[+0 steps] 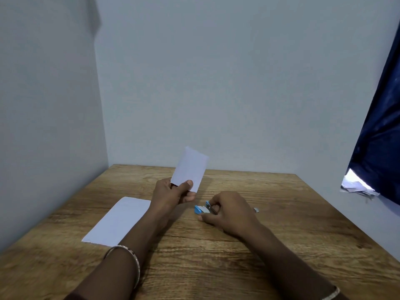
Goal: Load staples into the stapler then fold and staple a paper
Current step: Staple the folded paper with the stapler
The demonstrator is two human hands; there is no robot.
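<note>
My left hand (173, 192) pinches a small folded white paper (190, 167) by its lower end and holds it upright above the wooden table (281, 224). To its right, my right hand (227, 211) rests on the table with its fingers closed around a small blue stapler (200, 209); only the stapler's blue front and metal mouth show past the fingers. A small grey metal piece (256, 210), perhaps staples, lies just right of that hand.
A flat white sheet (118, 220) lies on the table to the left, partly under my left forearm. Pale walls close the left and back sides. A dark blue curtain (381, 131) hangs at the right, with crumpled papers (357, 186) below it.
</note>
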